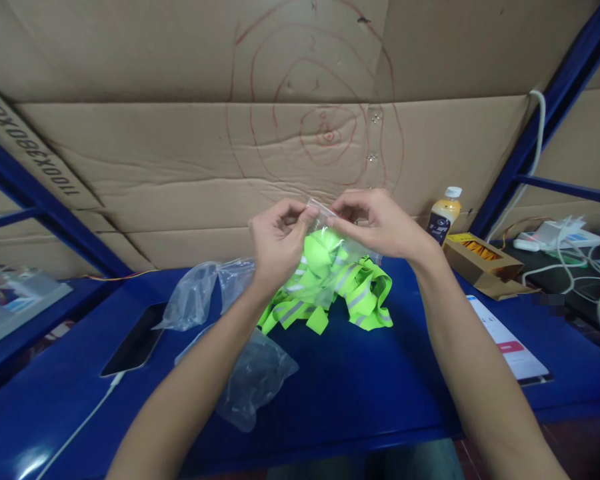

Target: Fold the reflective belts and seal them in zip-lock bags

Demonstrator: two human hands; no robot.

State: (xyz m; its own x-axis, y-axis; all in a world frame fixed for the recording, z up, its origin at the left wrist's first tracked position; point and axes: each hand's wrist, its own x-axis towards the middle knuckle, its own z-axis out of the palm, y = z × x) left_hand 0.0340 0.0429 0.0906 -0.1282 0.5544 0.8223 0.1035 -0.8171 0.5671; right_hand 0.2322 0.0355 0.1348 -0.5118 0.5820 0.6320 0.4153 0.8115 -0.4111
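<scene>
My left hand [280,237] and my right hand [373,220] pinch the top edge of a clear plastic bag [325,290] between thumbs and fingers. The bag hangs upright above the blue table, with a folded bright green strip [323,250] seen in or through it. Behind and below lies a heap of green strips with silver bands [367,293]. More clear bags lie near my left forearm, one at the back [193,297] and one closer to me [260,377].
A black phone [135,340] with a white cable lies on the blue table [350,393] at left. At right are a lit phone [510,343], an open cardboard box [483,263], a bottle [445,217] and tangled white cables [575,257]. Cardboard [180,147] stands behind.
</scene>
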